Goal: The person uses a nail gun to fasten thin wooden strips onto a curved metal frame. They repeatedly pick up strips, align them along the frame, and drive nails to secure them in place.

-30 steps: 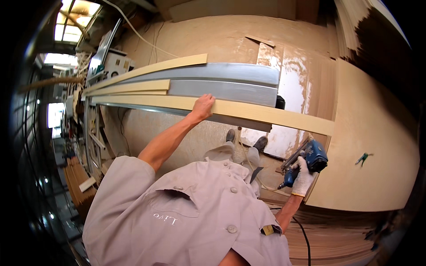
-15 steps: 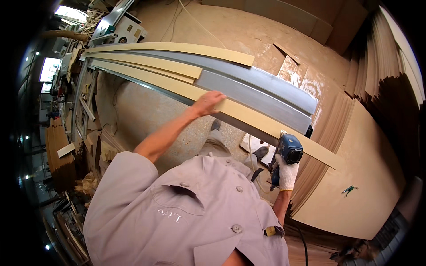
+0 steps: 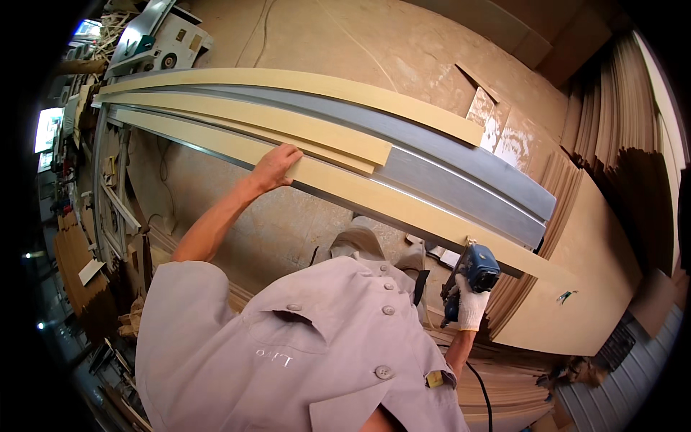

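A long pale yellow board strip (image 3: 338, 183) lies along a grey metal beam in front of me, and its right end sticks out past the beam. My left hand (image 3: 277, 167) is bare and grips this strip at its near edge, fingers over the top. In my right hand (image 3: 471, 306), which wears a white knit glove, is a blue nail gun (image 3: 479, 266). The nose of the gun is at the strip's near edge, toward the right end; whether it touches cannot be made out.
Farther off, more yellow strips (image 3: 288, 81) rest on grey metal beams (image 3: 461, 191). To the right stands a stack of brown sheets (image 3: 568, 201) beside a large pale panel (image 3: 576, 317) with small green-handled pliers (image 3: 566, 296). A black hose (image 3: 484, 389) hangs below my right arm. Wood offcuts crowd the left.
My left hand has shifted left along the strip, and my whole view has moved left with it. The nail gun remains in my right hand, slightly farther left along the beam.
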### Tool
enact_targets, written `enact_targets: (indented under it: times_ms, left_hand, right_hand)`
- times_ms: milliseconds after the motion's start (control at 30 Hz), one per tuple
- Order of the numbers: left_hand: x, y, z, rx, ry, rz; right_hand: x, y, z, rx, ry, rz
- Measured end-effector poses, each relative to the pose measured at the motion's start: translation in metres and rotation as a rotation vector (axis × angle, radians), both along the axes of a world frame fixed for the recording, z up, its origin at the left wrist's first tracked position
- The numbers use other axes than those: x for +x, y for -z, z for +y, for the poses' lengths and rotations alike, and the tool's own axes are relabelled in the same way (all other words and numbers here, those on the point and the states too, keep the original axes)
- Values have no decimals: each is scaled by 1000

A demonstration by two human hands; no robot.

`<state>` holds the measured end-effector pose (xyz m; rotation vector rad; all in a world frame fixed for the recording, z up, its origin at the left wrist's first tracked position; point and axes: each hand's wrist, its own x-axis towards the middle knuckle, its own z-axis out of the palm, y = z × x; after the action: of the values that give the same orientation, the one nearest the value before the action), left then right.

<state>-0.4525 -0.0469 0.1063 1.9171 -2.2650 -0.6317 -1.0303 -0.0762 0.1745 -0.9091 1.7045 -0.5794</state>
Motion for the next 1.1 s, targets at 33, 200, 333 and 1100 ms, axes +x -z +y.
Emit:
enact_targets:
  times_ms: [33,200,333,1100]
  left_hand:
    - [-1,-1,-6,-10,-14,-6]
    - [-7,1,-4,-69,-67,-28]
    - [-11,-3,-4,-59,-116,-31]
    - [-9,-6,-10,2,-35,14]
  right_hand:
    - [11,0,2,1,-21,7]
    - [44,5,9,82,-92,27]
    - [80,-5,12,104,-128,61]
    - [146,10,13,-91,-452,199]
